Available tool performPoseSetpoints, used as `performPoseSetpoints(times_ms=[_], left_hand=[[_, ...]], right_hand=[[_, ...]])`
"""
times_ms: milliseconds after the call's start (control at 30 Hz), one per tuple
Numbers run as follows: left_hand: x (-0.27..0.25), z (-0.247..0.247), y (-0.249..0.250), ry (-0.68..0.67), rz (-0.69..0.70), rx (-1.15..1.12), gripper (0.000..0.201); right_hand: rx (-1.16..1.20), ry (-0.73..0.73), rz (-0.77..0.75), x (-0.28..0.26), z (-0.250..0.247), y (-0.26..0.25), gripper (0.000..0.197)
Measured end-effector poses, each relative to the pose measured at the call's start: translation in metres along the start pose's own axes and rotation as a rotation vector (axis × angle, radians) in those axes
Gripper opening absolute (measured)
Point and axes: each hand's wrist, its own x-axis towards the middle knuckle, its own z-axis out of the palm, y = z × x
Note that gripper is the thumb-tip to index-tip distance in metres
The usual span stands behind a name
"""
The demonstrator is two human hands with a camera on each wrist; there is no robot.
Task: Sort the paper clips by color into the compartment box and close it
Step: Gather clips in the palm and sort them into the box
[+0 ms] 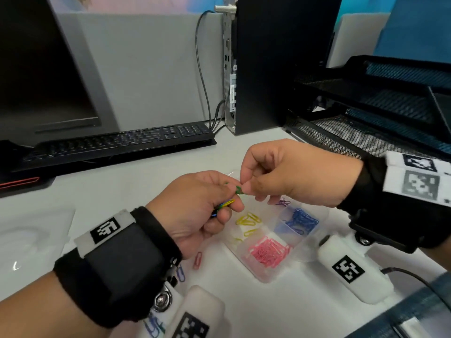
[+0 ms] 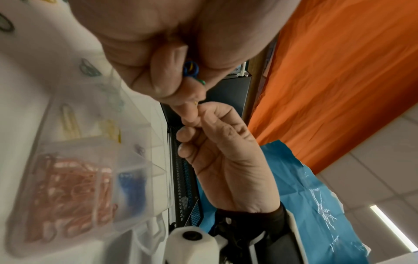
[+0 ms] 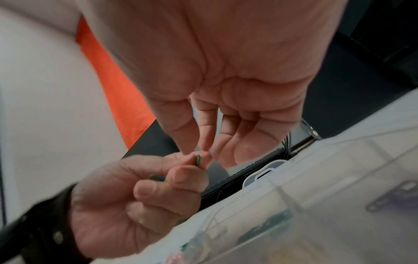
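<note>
Above the clear compartment box [image 1: 266,279], my left hand [image 1: 229,198] grips a small bundle of yellow, blue and green paper clips [image 1: 223,206]. My right hand [image 1: 246,187] pinches a green clip [image 1: 238,190] at the bundle's top between thumb and forefinger. The box holds yellow clips [image 1: 247,219], blue clips [image 1: 302,220], pink clips [image 1: 267,251] and a purple clip [image 1: 283,202] in separate compartments. The right wrist view shows the green clip [image 3: 197,159] at the touching fingertips and the bundle [image 3: 158,177] in the left hand [image 3: 147,196]. The left wrist view shows the bundle [image 2: 191,68] too.
Loose clips lie on the white table: a red one [image 1: 197,259], a blue one [image 1: 180,273] and several near my left wrist [image 1: 152,328]. A keyboard [image 1: 117,145] and a monitor [image 1: 44,69] stand behind, a computer tower [image 1: 275,64] at centre, a black mesh tray [image 1: 366,132] right.
</note>
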Motion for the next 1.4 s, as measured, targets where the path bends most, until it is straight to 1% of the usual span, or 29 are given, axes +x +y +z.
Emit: performPoseSetpoints(times_ms=[67, 167, 233, 300, 433, 500, 567, 633, 667, 767, 833, 900, 967, 1033, 1100, 1167, 1267, 1400], left_hand=[[0.005, 0.004, 0.003, -0.011, 0.000, 0.005, 0.015], [0.013, 0.008, 0.008, -0.013, 0.009, 0.032, 0.015], [0.017, 0.008, 0.010, -0.010, 0.002, 0.046, 0.015], [0.019, 0.006, 0.011, -0.007, -0.008, 0.032, 0.013], [0.018, -0.001, 0.010, 0.095, 0.002, -0.016, 0.009], [0.016, -0.007, 0.010, 0.164, 0.021, -0.065, 0.013], [0.012, -0.013, 0.011, 0.210, 0.031, -0.140, 0.015], [0.008, -0.017, 0.012, 0.215, 0.017, -0.240, 0.015], [0.006, -0.018, 0.012, 0.214, 0.005, -0.294, 0.017], [0.001, -0.022, 0.011, 0.230, -0.014, -0.415, 0.027], [-0.004, -0.024, 0.009, 0.246, -0.010, -0.462, 0.031], [-0.009, -0.027, 0.006, 0.250, 0.002, -0.497, 0.033], [-0.014, -0.031, 0.004, 0.242, 0.013, -0.536, 0.035], [-0.018, -0.033, 0.003, 0.232, 0.023, -0.581, 0.039], [-0.022, -0.032, 0.002, 0.219, 0.034, -0.642, 0.044], [-0.026, -0.030, 0.001, 0.195, 0.040, -0.693, 0.049], [-0.031, -0.026, 0.000, 0.157, 0.032, -0.714, 0.053], [-0.037, -0.017, -0.003, 0.083, 0.011, -0.742, 0.056]], right_hand=[[-0.059, 0.022, -0.035, 0.000, 0.000, 0.001, 0.011], [-0.101, 0.086, -0.047, 0.004, 0.000, 0.002, 0.008], [-0.069, 0.125, -0.025, 0.008, 0.001, 0.003, 0.007], [-0.016, 0.148, -0.006, 0.013, 0.003, 0.005, 0.010], [-0.002, 0.190, 0.025, 0.027, 0.007, 0.006, 0.010], [-0.037, 0.187, 0.049, 0.034, 0.008, 0.005, 0.012], [-0.085, 0.160, 0.059, 0.041, 0.009, 0.004, 0.010], [-0.164, 0.119, 0.059, 0.045, 0.010, 0.001, 0.002], [-0.210, 0.110, 0.053, 0.047, 0.011, 0.000, 0.002], [-0.329, 0.121, 0.034, 0.048, 0.009, -0.004, 0.009], [-0.467, 0.102, 0.000, 0.041, 0.007, -0.006, 0.013], [-0.651, 0.039, -0.043, 0.029, 0.009, -0.004, 0.012], [-0.772, -0.032, -0.084, 0.011, 0.016, 0.001, 0.013], [-0.846, -0.093, -0.116, -0.012, 0.022, 0.003, 0.029], [-0.881, -0.142, -0.134, -0.032, 0.024, 0.001, 0.041], [-0.897, -0.164, -0.148, -0.047, 0.024, -0.001, 0.038], [-0.890, -0.156, -0.172, -0.062, 0.021, 0.000, 0.032], [-0.866, -0.179, -0.174, -0.076, 0.014, 0.000, 0.034]])
